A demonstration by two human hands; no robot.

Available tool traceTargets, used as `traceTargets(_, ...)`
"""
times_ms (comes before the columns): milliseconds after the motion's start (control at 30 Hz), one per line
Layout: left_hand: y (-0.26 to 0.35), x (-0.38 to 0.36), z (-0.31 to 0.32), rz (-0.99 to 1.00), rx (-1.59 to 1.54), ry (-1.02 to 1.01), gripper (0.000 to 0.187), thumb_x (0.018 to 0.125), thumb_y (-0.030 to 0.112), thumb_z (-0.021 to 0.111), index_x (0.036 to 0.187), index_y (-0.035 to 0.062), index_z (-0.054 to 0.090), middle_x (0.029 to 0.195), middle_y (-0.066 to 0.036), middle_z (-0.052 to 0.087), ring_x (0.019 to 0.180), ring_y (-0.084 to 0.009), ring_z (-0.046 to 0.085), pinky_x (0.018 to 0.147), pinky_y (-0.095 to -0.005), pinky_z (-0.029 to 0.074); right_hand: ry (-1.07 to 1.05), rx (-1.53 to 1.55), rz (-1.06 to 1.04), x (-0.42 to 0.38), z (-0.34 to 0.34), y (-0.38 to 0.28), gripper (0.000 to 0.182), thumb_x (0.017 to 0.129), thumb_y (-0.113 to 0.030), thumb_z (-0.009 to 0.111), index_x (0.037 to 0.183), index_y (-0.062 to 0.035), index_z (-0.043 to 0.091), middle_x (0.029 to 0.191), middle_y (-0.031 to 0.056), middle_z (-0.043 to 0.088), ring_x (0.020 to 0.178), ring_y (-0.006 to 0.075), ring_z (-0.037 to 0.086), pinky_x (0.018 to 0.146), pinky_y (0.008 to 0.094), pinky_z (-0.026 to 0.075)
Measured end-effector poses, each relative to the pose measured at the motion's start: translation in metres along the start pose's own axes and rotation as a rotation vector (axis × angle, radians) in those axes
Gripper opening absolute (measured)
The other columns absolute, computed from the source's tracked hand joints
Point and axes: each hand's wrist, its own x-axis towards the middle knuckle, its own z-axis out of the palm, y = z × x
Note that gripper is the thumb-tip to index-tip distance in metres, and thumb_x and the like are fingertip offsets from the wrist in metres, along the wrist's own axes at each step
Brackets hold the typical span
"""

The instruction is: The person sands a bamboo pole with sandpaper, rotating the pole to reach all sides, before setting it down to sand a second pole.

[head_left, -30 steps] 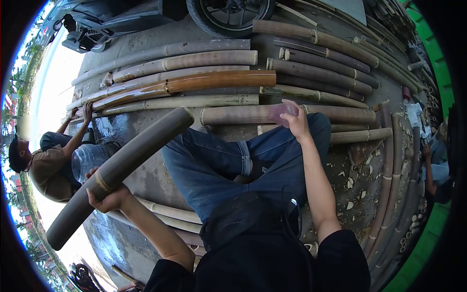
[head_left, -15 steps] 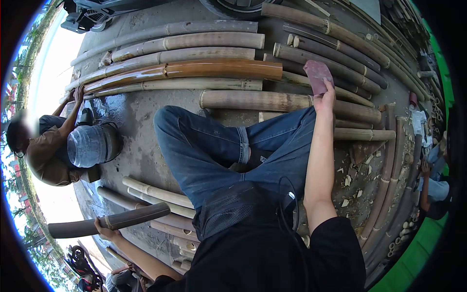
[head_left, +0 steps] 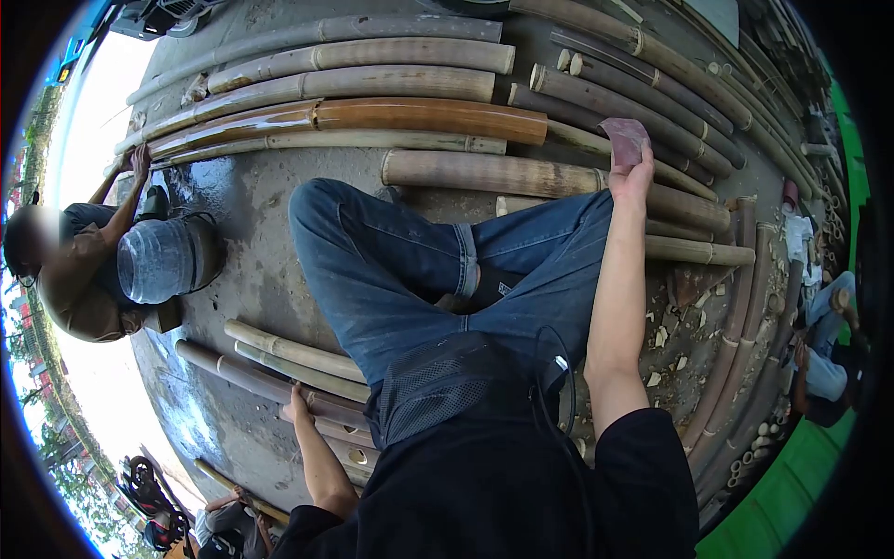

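Note:
My right hand is raised above my right knee, pinching a curved piece of reddish sandpaper by its lower edge. Out to my left side, my left hand is closed around a dark bamboo pole. That pole lies beside several paler bamboo poles on the ground. Across from my crossed legs rests a thick bamboo pole, and behind it a glossy, wet-looking brown pole.
A co-worker crouches at left by a clear plastic container, hands at the poles' far end. More poles lie at right, with wood chips on the ground. Another person sits at far right; another is at lower left.
My left hand has moved right and inward with the dark pole, from raised at lower left to down among the poles. My right hand has tilted the sandpaper, its face turned differently.

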Motion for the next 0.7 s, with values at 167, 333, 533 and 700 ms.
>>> traceTargets(167, -0.033, -0.004, 0.019, 0.005, 0.278, 0.19, 0.074, 0.071, 0.033, 0.087, 0.124, -0.0115, 0.061, 0.121, -0.028, 0.068, 0.107, -0.0394, 0.069, 0.095, -0.0441, 0.056, 0.02, 0.013, -0.044, 0.008, 0.005, -0.02, 0.034, 0.102, -0.024, 0.061, 0.128, -0.0016, 0.062, 0.125, 0.0107, 0.07, 0.112, 0.0256, 0.069, 0.097, 0.039, 0.06)
traceTargets(333, 0.054, -0.033, 0.056, 0.374, 0.431, 0.511, 0.065, 0.081, 0.029, 0.078, 0.131, -0.0076, 0.059, 0.129, -0.03, 0.062, 0.12, -0.0417, 0.061, 0.105, -0.0461, 0.049, 0.008, 0.055, -0.063, 0.018, -0.004, -0.024, 0.034, 0.102, -0.025, 0.062, 0.128, -0.0023, 0.062, 0.124, 0.0104, 0.07, 0.112, 0.0256, 0.069, 0.097, 0.039, 0.059)
traceTargets(533, 0.295, -0.196, 0.203, 1.148, -0.345, -0.126, 0.029, 0.097, 0.011, 0.07, 0.121, -0.0034, 0.064, 0.115, -0.012, 0.068, 0.107, -0.0188, 0.065, 0.095, -0.0332, 0.052, 0.052, 0.127, 0.045, 0.001, -0.001, -0.022, 0.034, 0.101, -0.026, 0.064, 0.129, -0.007, 0.063, 0.124, 0.0074, 0.07, 0.114, 0.0237, 0.068, 0.097, 0.0365, 0.056)
traceTargets(700, 0.386, -0.383, 0.388, 1.315, -0.074, -0.99, 0.048, 0.094, 0.02, 0.078, 0.133, -0.0007, 0.059, 0.12, -0.014, 0.069, 0.109, -0.0192, 0.067, 0.093, -0.0333, 0.055, 0.108, 0.203, 0.099, 0.009, -0.005, -0.022, 0.034, 0.101, -0.03, 0.063, 0.127, -0.0084, 0.064, 0.123, 0.0057, 0.071, 0.112, 0.0226, 0.068, 0.093, 0.0358, 0.055)
